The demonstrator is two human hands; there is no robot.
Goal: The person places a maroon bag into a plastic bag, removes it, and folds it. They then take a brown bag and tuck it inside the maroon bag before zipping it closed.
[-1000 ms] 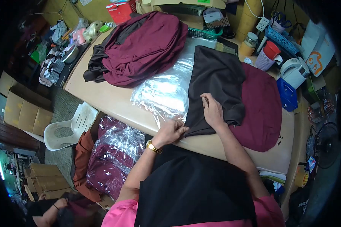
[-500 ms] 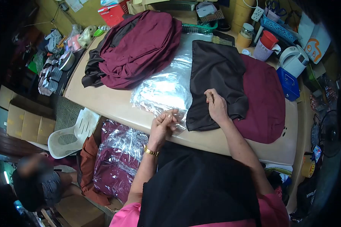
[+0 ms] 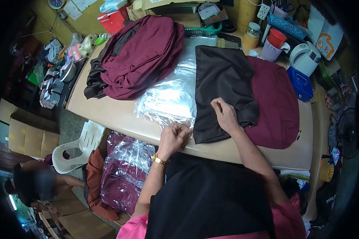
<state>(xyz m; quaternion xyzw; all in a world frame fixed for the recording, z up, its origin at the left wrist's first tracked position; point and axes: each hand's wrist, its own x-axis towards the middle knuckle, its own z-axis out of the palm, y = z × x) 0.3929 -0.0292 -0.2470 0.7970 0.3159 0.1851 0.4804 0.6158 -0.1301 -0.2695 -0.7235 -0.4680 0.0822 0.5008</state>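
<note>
On the tabletop lies a stack of clear plastic bags, shiny under the light. My left hand, with a gold watch at its wrist, is closed in a pinch on the near edge of the plastic. To its right is a folded dark brown cloth, partly lying over a folded maroon cloth. My right hand rests above the brown cloth with curled fingers; whatever is between thumb and fingers is too small to tell. A large heap of maroon fabric sits beyond the bags on the left.
The padded table ends just before my body. Below its left side are plastic-wrapped maroon bundles and a white chair. Another person bends down at the lower left. A blue box and an electric kettle stand at right.
My left hand has turned over, its knuckles now facing up at the plastic's edge. My right hand keeps nearly the same place. The other person has bent lower.
</note>
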